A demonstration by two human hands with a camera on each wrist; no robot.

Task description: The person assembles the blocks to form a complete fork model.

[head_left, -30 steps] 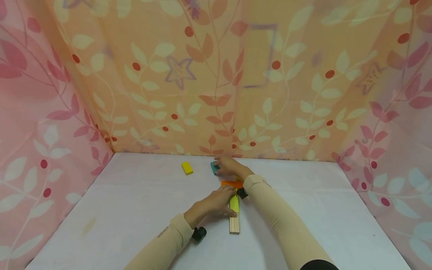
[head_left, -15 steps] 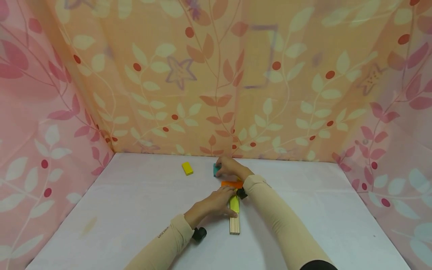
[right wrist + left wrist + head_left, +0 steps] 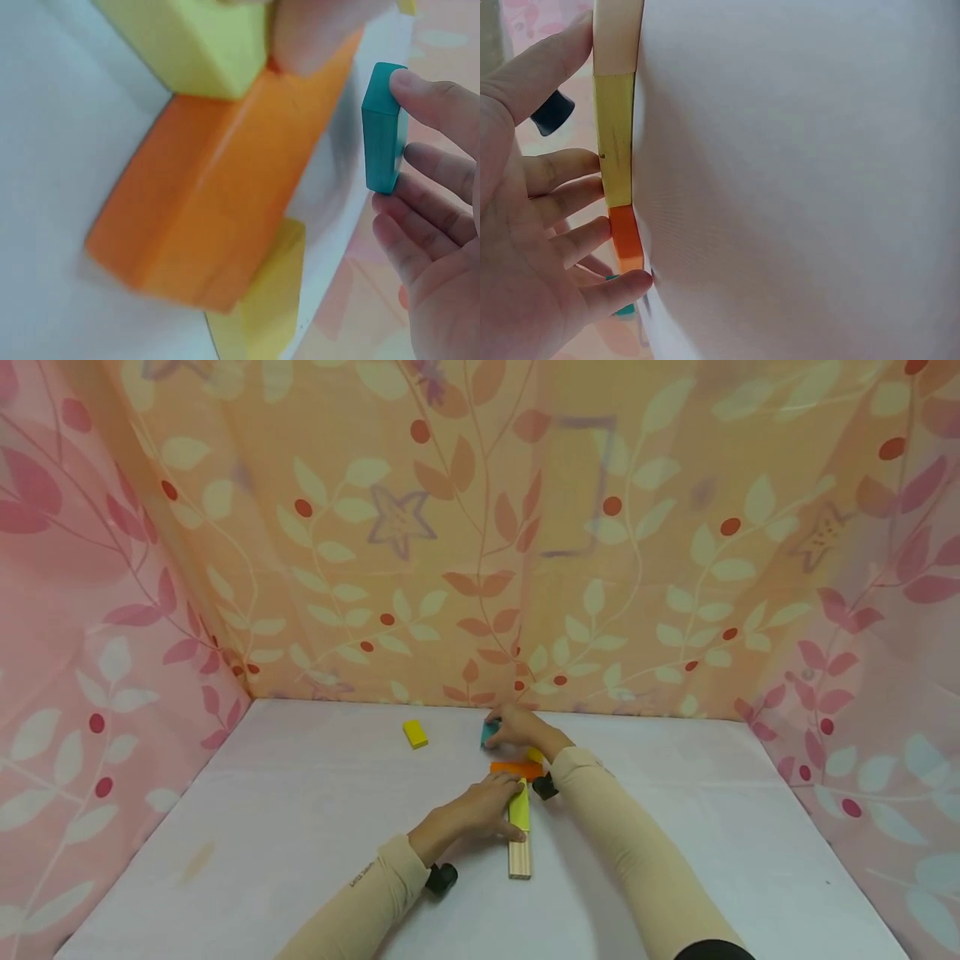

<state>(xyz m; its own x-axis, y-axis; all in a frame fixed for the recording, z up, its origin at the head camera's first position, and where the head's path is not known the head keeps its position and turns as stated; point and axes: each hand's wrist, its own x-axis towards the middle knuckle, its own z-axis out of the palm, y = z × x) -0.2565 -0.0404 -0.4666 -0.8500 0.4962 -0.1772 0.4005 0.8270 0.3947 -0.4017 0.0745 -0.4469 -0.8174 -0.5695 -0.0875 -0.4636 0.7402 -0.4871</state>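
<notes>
My right hand (image 3: 521,728) pinches a teal block (image 3: 383,139) by its ends, thumb on one end and fingers on the other, at the far side of the table. Nearer, my left hand (image 3: 480,810) rests over a row of blocks with fingers extended and spread. Its thumb touches the natural wood block (image 3: 519,857), and fingertips touch the yellow-green block (image 3: 616,139) and the orange block (image 3: 626,238). The orange block lies crosswise at the far end of the yellow-green one. Just beyond it, a yellow block (image 3: 262,300) is partly hidden by my right wrist.
Another yellow block (image 3: 416,734) lies apart, toward the back left of the white table (image 3: 262,827). A patterned orange curtain (image 3: 337,568) borders the far table edge, with pink cloth (image 3: 75,652) at the sides. Black wrist cameras (image 3: 442,879) hang near both hands.
My right hand has slid the teal block a short way to the right, closer to the yellow block beyond the orange one. My left hand has stayed in place.
</notes>
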